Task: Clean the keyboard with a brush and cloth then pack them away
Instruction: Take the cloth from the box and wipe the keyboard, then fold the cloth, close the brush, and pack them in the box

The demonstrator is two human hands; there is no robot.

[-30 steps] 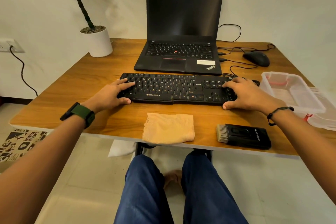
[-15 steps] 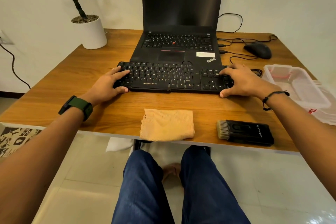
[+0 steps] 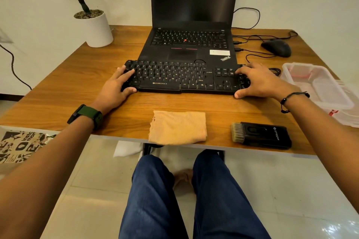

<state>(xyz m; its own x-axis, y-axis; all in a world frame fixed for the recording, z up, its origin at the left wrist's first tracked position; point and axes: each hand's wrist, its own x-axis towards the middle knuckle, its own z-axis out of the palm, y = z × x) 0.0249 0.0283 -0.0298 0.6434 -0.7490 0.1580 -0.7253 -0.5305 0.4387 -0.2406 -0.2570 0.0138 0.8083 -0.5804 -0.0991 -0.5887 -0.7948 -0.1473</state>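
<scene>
Tabletop (image 3: pixel 58 91): wooden; carries every item listed below.
Laptop (image 3: pixel 191 44): open, screen dark, at the far middle. Its front edge now meets the keyboard's back edge; a second ago a strip of bare wood lay between the two.
Keyboard (image 3: pixel 174 77): black, lying across the tabletop in front of the person. It has been pushed away from the near edge and up against the laptop, which leaves a wider band of wood between it and the cloth.
Plastic box (image 3: pixel 318 85): clear, open-topped, at the right edge, just beside the right hand; nothing plainly visible inside. Likely where the tools go at the end.
Cloth (image 3: pixel 177 128): orange, folded, at the near edge, part hanging over it. Untouched, same place as before.
Brush (image 3: pixel 261 135): black body, bristles pointing left, right of the cloth near the edge. Untouched, same place as before.
Left hand (image 3: pixel 116 87): grip on the keyboard's left end, fingers over the keys, thumb at the front edge.
Right hand (image 3: pixel 258 81): same grip on the right end, fingers spread over the number keys, thumb at the front edge.
Meaning for the task: judged a positioning step only; no cleaning has begun. Brushing seems next, and the right hand sits nearest the brush.
</scene>
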